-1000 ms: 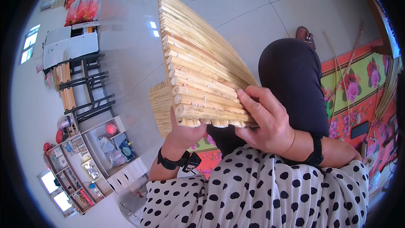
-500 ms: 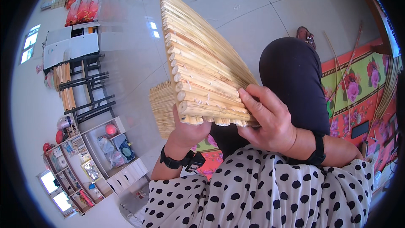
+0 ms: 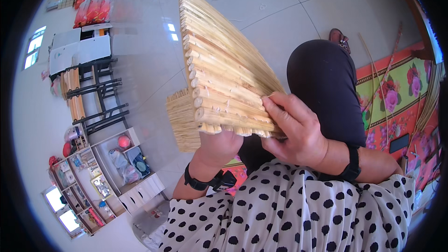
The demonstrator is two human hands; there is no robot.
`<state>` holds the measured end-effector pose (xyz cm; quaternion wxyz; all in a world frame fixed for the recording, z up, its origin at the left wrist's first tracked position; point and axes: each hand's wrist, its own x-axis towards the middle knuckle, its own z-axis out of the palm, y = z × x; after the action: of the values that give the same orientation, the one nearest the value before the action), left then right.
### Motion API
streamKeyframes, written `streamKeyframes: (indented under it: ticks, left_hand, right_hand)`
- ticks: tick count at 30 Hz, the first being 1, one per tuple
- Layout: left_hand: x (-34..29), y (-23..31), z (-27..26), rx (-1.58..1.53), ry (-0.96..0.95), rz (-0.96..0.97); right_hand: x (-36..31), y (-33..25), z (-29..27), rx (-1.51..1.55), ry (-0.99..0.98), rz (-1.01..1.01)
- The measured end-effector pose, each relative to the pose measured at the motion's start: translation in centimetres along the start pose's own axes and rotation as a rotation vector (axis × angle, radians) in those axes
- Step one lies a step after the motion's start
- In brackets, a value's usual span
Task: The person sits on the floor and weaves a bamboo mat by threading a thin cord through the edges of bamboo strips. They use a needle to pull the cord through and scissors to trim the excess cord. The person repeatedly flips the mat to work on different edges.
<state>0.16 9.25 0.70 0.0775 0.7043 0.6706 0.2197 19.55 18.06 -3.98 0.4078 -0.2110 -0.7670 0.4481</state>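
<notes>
Right hand (image 3: 295, 130) clamps the near edge of the bamboo mat (image 3: 224, 72), held up before the chest; left hand (image 3: 223, 147) grips underneath. Slats look fully joined; a second bundle (image 3: 181, 121) waits behind

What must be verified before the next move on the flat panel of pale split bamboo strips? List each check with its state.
1. Left hand supports the panel of pale split bamboo strips from below: ok.
2. Right hand fingers lie over the panel's near edge: ok.
3. Strips lie side by side, no visible gaps: ok.
4. Strip ends line up at the near edge: not ok, they are uneven.
5. Panel's underside: cannot tell, hidden.
6. Second bundle of thin bamboo sticks stays apart behind the panel: ok.
</notes>
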Motion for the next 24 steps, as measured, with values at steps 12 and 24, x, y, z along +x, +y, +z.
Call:
streamKeyframes:
  ticks: [12,24]
  left_hand:
    - [0.1,0.4,0.5,0.0,0.077,-0.066]
    - [0.9,2.1,1.4,-0.064,0.137,-0.145]
  right_hand:
    - [0.3,0.0,0.1,-0.032,-0.014,-0.025]
    - [0.3,0.2,0.0,-0.068,-0.036,-0.073]
